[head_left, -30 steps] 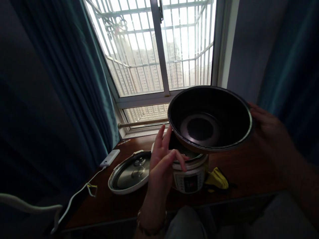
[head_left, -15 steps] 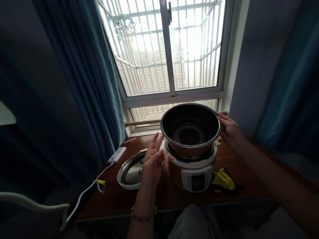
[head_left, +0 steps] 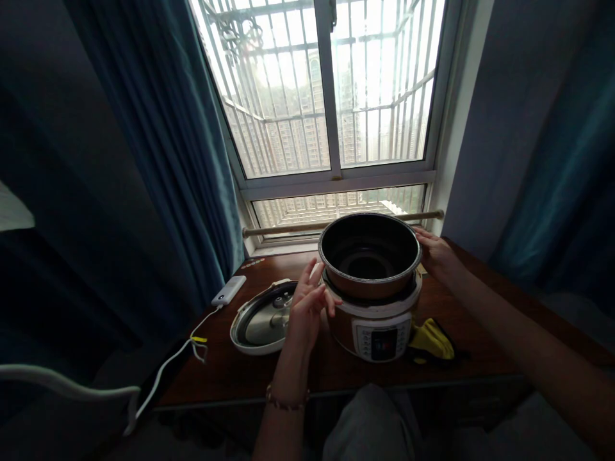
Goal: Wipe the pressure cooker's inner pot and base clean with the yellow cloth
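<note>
A round inner pot [head_left: 369, 288], black inside and copper-coloured outside, sits partly lowered into the mouth of an electric pressure cooker [head_left: 343, 326]. At the pot's right rim my right hand [head_left: 437, 256] grips the edge, with its thumb side partly hidden. My left hand [head_left: 310, 304] is beside the left rim, its fingers apart and some fingertips at or close to the edge; contact is hard to make out. Left of the cooker, the lid [head_left: 262, 323] lies with its metal inner side up, partly behind my left forearm.
A yellow-and-black cloth item [head_left: 432, 339] lies right of the cooker on the brown wooden table [head_left: 230, 384]. A white power bank [head_left: 229, 291] with a white cable [head_left: 168, 368] is at the left. A barred window [head_left: 331, 115] and blue curtains [head_left: 158, 128] stand behind.
The inner pot has come down deeper into the cooker, with my right hand following at its rim. The whole view has shifted slightly.
</note>
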A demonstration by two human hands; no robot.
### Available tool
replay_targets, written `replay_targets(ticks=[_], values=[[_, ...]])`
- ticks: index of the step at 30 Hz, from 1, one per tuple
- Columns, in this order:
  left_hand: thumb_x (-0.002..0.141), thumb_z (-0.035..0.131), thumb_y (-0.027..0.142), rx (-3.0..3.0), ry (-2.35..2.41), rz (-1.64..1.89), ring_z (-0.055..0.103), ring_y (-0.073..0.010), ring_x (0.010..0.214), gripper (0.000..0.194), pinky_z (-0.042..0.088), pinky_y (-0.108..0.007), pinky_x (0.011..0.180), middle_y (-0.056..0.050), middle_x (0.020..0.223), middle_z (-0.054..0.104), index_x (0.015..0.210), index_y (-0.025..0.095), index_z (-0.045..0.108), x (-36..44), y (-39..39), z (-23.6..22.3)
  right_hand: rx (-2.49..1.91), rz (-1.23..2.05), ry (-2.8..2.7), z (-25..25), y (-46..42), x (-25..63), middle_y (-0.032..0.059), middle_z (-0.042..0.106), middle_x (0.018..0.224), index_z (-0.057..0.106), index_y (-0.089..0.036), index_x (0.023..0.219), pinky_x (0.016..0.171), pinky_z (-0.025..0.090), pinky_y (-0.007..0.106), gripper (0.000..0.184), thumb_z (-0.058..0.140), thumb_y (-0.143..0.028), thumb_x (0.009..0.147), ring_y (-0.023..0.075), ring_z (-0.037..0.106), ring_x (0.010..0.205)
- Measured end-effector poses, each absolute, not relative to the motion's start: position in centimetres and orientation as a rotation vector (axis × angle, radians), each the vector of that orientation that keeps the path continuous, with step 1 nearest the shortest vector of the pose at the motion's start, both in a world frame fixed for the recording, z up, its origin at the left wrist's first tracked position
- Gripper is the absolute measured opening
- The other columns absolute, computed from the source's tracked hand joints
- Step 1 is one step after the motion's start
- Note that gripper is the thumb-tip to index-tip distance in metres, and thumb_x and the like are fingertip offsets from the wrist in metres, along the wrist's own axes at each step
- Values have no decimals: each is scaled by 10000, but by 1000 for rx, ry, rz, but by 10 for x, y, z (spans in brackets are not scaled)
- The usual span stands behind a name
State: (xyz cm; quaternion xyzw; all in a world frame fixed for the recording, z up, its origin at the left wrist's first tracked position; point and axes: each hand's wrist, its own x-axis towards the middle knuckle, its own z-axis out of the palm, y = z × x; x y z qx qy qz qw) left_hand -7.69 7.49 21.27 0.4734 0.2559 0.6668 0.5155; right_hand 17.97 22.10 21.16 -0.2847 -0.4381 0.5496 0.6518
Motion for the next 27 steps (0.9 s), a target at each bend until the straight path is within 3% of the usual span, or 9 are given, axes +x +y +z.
replay_targets(ticks=[13,27], values=[[778,528,205,1046,688,1573,502,-6,422,521,531,-281,567,-130,1462,258,1268,235,353,-68,79,199,-731,1370,-1015,178,238,186,12,712,809,675,-180,872,608,516,196,229,549,-94,701,111,647,651],[764,574,237,1034,761,1558,534,-14,450,598,541,-294,580,-138,1495,135,1310,279,335,-64,82,175,-934,1342,-1100,165,248,187,19,691,685,686,-164,787,530,505,181,143,593,-97,702,106,616,566]])
